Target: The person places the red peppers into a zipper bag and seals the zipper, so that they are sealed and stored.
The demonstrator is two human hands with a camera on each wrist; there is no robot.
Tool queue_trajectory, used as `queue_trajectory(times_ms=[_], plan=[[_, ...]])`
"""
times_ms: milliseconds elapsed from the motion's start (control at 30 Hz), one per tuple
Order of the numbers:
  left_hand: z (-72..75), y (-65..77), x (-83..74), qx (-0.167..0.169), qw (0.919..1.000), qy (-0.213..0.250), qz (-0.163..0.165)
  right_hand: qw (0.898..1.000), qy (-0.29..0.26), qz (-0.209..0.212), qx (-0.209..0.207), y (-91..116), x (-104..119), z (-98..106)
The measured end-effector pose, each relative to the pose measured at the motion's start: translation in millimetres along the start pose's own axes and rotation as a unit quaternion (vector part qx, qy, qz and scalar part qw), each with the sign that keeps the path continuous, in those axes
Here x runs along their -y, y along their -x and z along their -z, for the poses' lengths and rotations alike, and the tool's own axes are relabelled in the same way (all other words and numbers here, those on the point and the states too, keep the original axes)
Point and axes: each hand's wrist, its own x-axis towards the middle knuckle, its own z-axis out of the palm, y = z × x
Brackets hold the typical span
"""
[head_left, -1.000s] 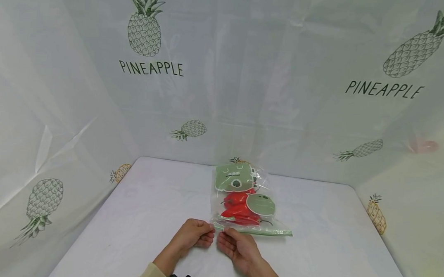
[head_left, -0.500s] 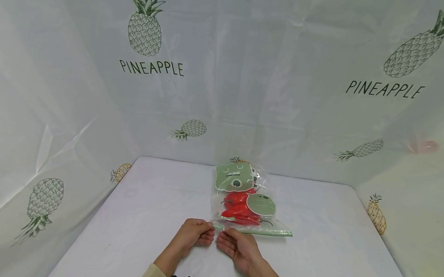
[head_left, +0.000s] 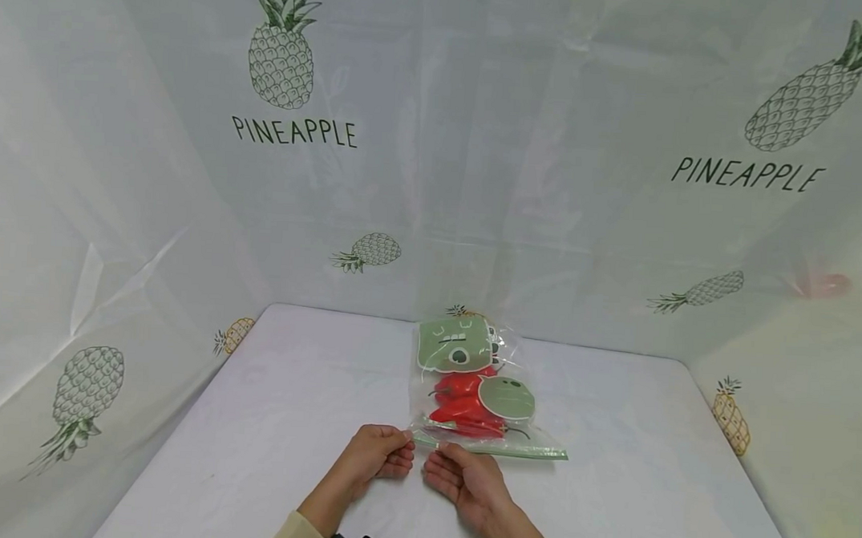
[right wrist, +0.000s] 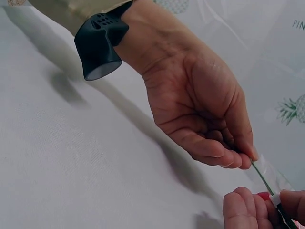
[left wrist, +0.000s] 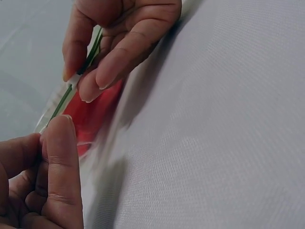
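A clear zip bag (head_left: 508, 397) with green cartoon prints lies on the table, its green zip strip (head_left: 524, 454) along the near edge. Red peppers (head_left: 458, 385) with thin stems show through the plastic. At the strip's left end, my left hand (head_left: 375, 459) pinches the corner between thumb and forefinger. Just to its right, my right hand (head_left: 468, 483) pinches a small white slider (left wrist: 74, 79) on the strip, other fingers loosely curled. The left wrist view shows a short gap of green strip between the hands. Fingertips partly cover the slider.
A white cloth covers the table (head_left: 289, 375). Behind and at both sides hangs a pale curtain (head_left: 514, 184) printed with pineapples. A dark wrist camera mount (right wrist: 97, 47) sits on the left wrist.
My right hand has moved slightly right along the zip strip, widening the gap between the hands. My left hand stays almost still at the corner. The bag and peppers lie unchanged.
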Motion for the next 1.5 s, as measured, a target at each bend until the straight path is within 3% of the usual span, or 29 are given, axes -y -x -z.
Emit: queue_trajectory(times_ms=[1500], plan=[[5.7, 0.6, 0.4, -0.027, 0.9995, 0.005, -0.014, 0.999, 0.003, 0.011, -0.030, 8, 9, 25]])
